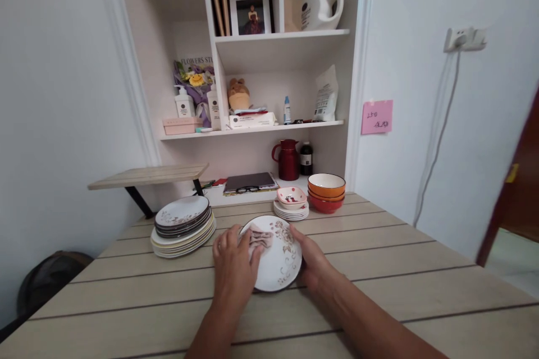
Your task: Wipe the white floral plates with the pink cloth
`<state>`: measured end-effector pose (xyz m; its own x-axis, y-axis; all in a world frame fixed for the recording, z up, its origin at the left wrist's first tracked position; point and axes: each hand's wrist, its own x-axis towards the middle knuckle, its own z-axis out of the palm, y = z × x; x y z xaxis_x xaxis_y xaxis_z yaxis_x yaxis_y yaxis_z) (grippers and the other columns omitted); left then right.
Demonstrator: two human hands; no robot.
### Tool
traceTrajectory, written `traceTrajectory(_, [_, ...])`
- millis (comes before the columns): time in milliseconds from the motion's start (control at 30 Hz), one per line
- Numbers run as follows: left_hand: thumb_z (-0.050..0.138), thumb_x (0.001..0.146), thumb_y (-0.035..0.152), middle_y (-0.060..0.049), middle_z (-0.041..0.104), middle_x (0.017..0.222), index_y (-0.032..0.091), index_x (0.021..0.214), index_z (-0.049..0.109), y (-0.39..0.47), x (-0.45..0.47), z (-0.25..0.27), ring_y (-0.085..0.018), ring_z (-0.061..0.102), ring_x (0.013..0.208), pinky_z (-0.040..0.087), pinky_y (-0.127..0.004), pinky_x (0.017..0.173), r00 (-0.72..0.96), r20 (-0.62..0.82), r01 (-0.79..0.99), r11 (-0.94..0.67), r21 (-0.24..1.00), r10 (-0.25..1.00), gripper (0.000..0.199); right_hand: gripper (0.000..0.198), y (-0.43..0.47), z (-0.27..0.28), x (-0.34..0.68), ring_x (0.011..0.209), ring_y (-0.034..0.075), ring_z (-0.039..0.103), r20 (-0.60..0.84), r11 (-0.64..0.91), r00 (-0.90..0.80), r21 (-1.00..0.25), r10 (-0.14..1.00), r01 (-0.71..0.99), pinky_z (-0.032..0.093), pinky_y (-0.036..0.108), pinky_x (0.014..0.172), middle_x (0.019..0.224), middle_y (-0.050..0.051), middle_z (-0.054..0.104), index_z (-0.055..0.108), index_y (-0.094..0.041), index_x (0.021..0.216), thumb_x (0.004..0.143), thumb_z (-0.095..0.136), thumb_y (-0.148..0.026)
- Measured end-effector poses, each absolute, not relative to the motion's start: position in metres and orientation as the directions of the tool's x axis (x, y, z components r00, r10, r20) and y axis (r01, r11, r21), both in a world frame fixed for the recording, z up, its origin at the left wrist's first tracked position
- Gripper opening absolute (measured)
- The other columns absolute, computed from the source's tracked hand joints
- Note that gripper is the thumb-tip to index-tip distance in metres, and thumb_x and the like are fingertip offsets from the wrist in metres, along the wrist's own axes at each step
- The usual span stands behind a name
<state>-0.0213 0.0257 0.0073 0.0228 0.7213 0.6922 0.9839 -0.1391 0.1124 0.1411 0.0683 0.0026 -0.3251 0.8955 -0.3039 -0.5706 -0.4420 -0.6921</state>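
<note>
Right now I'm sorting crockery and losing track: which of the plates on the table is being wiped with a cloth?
The single floral plate lying alone between both hands: left hand presses a pink cloth on it, right hand steadies its rim.

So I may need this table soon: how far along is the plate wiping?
In hand: the left hand presses a pink cloth on a floral plate, and the right hand steadies its rim. A plate stack sits to the left; small dishes and orange bowls behind. Whether those are already wiped or still waiting cannot be told.
</note>
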Motion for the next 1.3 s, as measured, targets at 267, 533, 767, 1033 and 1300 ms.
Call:
traceTrajectory(267, [0.050, 0.087, 0.036, -0.009, 0.034, 0.142, 0.034, 0.142, 0.032, 0.012, -0.011, 0.010, -0.028, 0.034, 0.129, 0.031, -0.052, 0.104, 0.283, 0.712, 0.859, -0.500, 0.110, 0.642, 0.058, 0.054, 0.077, 0.010, 0.154, 0.102, 0.026, 0.065, -0.150, -0.370, -0.364, -0.642, 0.919, -0.672, 0.044, 0.041, 0.097, 0.110, 0.015, 0.070, 0.056, -0.009, 0.123, 0.088, 0.047, -0.048])
traceTrajectory(533, [0.051, 0.087, 0.029, -0.010, 0.048, 0.119, 0.024, 0.120, 0.058, 0.021, -0.033, 0.013, -0.021, 0.051, 0.110, 0.046, -0.040, 0.093, 0.185, 0.759, 0.758, -0.582, 0.294, 0.624, 0.034, 0.048, 0.083, 0.023, 0.168, 0.096, 0.026, 0.067, -0.141, -0.220, -0.169, -0.645, 0.976, -0.732, 0.047, 0.043, 0.093, 0.109, 0.014, 0.071, 0.054, -0.012, 0.126, 0.089, 0.048, -0.041])
traceTrajectory(767, [0.057, 0.085, 0.027, -0.007, 0.057, 0.100, 0.024, 0.092, 0.070, 0.017, -0.018, 0.014, -0.018, 0.056, 0.091, 0.051, -0.035, 0.081, 0.285, 0.771, 0.708, -0.667, 0.231, 0.570, 0.014, 0.049, 0.078, 0.024, 0.167, 0.092, 0.028, 0.068, -0.169, -0.268, -0.209, -0.678, 0.963, -0.685, 0.048, 0.043, 0.091, 0.102, 0.016, 0.072, 0.060, -0.008, 0.117, 0.087, 0.050, -0.046])
traceTrajectory(1033, [0.066, 0.078, 0.022, -0.008, 0.053, 0.118, 0.024, 0.104, 0.061, 0.014, -0.021, 0.013, -0.022, 0.054, 0.110, 0.048, -0.040, 0.092, 0.200, 0.783, 0.780, -0.579, 0.236, 0.589, 0.027, 0.048, 0.077, 0.015, 0.160, 0.091, 0.027, 0.069, -0.165, -0.320, -0.291, -0.694, 0.942, -0.644, 0.048, 0.042, 0.091, 0.100, 0.016, 0.073, 0.063, -0.008, 0.109, 0.084, 0.055, -0.048])
traceTrajectory(1300, [0.079, 0.065, 0.022, -0.003, 0.046, 0.140, 0.039, 0.137, 0.035, 0.012, -0.019, 0.019, -0.029, 0.038, 0.129, 0.035, -0.047, 0.102, 0.534, 0.569, 0.789, -0.610, -0.069, 0.626, 0.087, 0.045, 0.068, 0.016, 0.159, 0.082, 0.026, 0.070, -0.097, -0.260, -0.315, -0.808, 0.944, -0.529, 0.051, 0.042, 0.084, 0.096, 0.015, 0.074, 0.066, -0.010, 0.104, 0.080, 0.061, -0.048])
